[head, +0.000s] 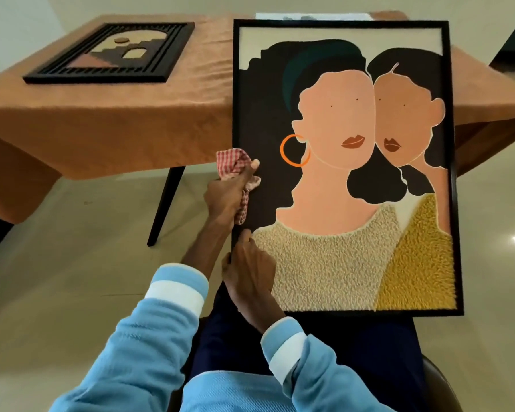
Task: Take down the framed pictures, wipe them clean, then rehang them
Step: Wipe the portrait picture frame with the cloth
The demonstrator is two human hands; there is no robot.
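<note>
Light blue knit sleeves (149, 337) with white cuff bands reach forward over a lap in dark navy trousers (354, 346). The bottom edge of the large framed picture (339, 114) rests on that lap, and the picture stands nearly upright. It has a thin black rectangular frame around two flat-coloured figures with nubbly, looped-pile tops in cream and mustard.

The right hand (250, 275) grips the picture's left edge low down, thumb on the front. Just above it, the left hand (225, 197) bunches a red-and-white checked cloth (232, 160) in curled fingers against the same edge.

Beyond is a glossy pale tiled floor (72, 263). A table (116, 123) on slanted black legs wears a rust-orange draped cloth. On its far left a smaller picture (113, 53) lies flat, with a ribbed black frame and an arched wooden relief.
</note>
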